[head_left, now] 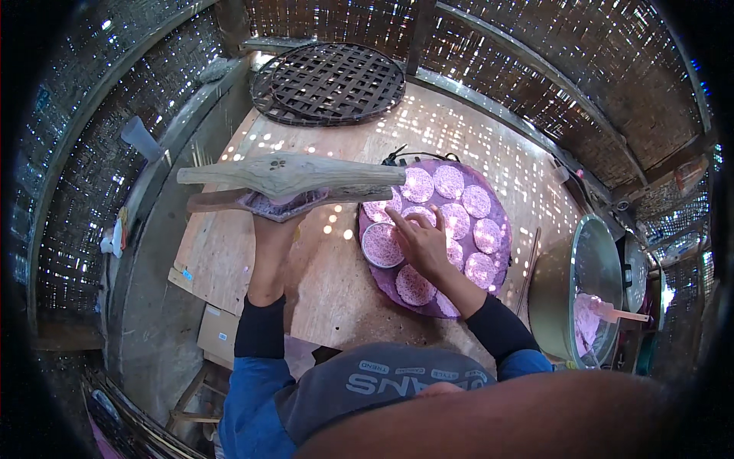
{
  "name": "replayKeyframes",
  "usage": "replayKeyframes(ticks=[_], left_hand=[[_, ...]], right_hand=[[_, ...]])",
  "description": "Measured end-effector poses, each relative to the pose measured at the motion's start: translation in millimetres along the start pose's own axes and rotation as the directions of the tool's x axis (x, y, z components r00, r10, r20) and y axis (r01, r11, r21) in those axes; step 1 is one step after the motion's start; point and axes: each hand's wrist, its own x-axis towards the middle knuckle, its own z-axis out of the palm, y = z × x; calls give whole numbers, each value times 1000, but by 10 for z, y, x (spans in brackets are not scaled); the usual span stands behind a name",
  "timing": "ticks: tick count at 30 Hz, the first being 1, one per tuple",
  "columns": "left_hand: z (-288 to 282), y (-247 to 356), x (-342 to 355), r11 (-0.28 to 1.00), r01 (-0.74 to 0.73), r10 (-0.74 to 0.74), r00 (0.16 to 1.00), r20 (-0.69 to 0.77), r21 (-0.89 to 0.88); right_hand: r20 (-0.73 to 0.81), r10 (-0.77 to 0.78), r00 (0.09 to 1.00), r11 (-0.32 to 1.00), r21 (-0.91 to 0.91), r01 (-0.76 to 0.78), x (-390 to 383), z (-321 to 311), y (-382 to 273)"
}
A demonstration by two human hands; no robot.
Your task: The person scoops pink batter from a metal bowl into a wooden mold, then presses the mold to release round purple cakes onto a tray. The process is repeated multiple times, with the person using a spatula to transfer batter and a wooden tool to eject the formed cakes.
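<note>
My left hand (273, 233) grips a wooden press (294, 177) with two long handles, raised over the table's left side; its fingers are mostly hidden behind the wood. Pinkish material shows in the middle of the press. On the right, my right hand (423, 249) is over a round purple tray (384, 280), fingers apart and nothing seen in them. Several pink, lacy round cakes (449, 181) lie on the tray. A thin pale ring (365, 246) surrounds the one at the tray's left edge, close to my right fingertips.
Dark round woven trays (336, 80) lie at the table's far edge. A large metal pot (552, 294) holds pink dough (587, 325) and a pale-handled tool (627, 314) at right. A thin stick (527, 271) lies between pot and tray. Woven walls (566, 46) enclose the wooden table (321, 283).
</note>
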Motion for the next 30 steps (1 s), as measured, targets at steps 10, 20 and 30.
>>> replayKeyframes(ticks=[10,20,30], left_hand=[[-105,-157,-8,998,55,-58,996,-72,-39],[-107,-73,-13,990,142,-143,988,-56,-16],[-307,-214,-39,972,233,-233,972,-16,-5]], right_hand=[[35,122,992,966,224,-126,-10,-233,17],[312,7,950,979,192,-70,-60,-204,-95],[309,128,943,114,939,-323,-485,-1401,575]])
